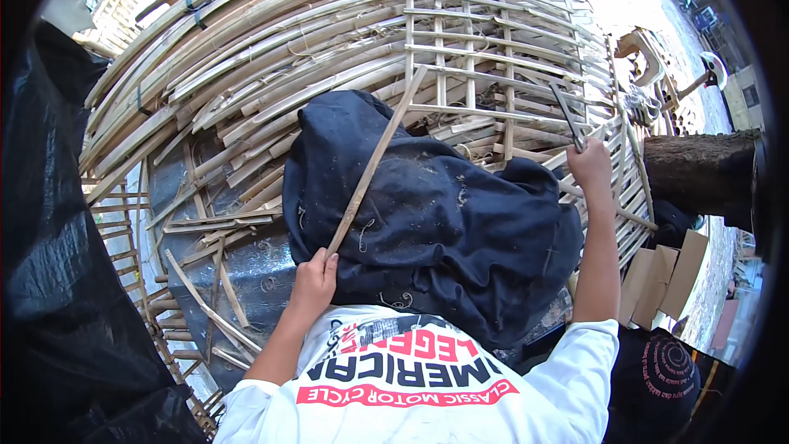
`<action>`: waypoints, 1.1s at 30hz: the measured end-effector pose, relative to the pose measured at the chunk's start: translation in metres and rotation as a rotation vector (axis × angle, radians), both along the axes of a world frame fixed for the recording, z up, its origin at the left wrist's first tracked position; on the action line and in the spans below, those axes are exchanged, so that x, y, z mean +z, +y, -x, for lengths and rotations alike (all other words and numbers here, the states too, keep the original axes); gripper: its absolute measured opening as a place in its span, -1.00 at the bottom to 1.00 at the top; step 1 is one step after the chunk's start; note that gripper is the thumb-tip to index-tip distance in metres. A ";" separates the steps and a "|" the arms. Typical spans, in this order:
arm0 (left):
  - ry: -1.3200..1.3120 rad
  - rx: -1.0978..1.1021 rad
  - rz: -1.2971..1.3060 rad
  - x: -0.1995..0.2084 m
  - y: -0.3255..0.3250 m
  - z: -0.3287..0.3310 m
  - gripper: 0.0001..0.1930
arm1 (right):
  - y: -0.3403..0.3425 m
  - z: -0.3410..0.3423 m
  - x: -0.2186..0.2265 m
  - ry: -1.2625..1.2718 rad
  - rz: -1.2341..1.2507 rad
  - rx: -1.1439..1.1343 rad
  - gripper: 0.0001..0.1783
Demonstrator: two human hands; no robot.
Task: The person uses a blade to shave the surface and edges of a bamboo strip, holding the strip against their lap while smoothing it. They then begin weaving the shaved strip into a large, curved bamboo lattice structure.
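Observation:
My left hand point(316, 284) is closed around the lower end of a bamboo strip point(370, 166), which slants up and to the right above my lap. Out to the right, my right hand point(590, 166) grips the handle of a knife point(567, 113), its narrow dark blade pointing up and left, apart from the strip. A dark cloth point(427, 205) with bits of shaving on it covers my lap and legs. Beyond the cloth, a bamboo lattice point(468, 33) lies partly over a heap of split bamboo.
Long split bamboo strips point(271, 57) are piled in front and to the left. Black plastic sheeting point(66, 238) hangs at the far left. A log point(699, 173) and a cardboard box point(662, 275) stand at the right. Loose offcuts point(226, 288) lie by my left arm.

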State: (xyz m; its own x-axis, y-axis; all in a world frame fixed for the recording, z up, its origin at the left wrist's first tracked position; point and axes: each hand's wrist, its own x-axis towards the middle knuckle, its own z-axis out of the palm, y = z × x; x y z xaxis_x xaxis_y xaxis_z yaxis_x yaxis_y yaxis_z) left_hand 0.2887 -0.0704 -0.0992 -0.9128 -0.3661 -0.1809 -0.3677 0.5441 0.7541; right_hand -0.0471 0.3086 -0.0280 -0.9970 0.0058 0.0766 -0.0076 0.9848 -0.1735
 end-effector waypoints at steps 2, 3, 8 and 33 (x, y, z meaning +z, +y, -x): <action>-0.045 -0.018 -0.089 0.011 -0.008 0.010 -0.66 | 0.018 -0.018 -0.020 0.064 0.109 0.027 -0.66; -0.005 -0.042 -0.092 0.018 -0.010 0.017 -0.64 | 0.018 -0.027 -0.017 0.068 0.194 0.033 -0.68; -0.071 0.080 -0.544 0.047 -0.012 0.030 -0.66 | -0.020 -0.034 -0.014 0.109 0.518 0.126 -0.71; -0.163 0.202 -0.781 0.024 0.002 0.141 -0.51 | -0.063 0.004 -0.095 -0.088 0.678 0.246 -0.71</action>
State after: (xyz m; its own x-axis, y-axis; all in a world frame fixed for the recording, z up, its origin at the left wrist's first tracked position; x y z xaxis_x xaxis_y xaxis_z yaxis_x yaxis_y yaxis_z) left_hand 0.1481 -0.0682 -0.0751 -0.7830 -0.2348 -0.5759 -0.5398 -0.2035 0.8168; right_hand -0.0508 0.2459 -0.1229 -0.9778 -0.2020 0.0554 -0.1734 0.6321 -0.7552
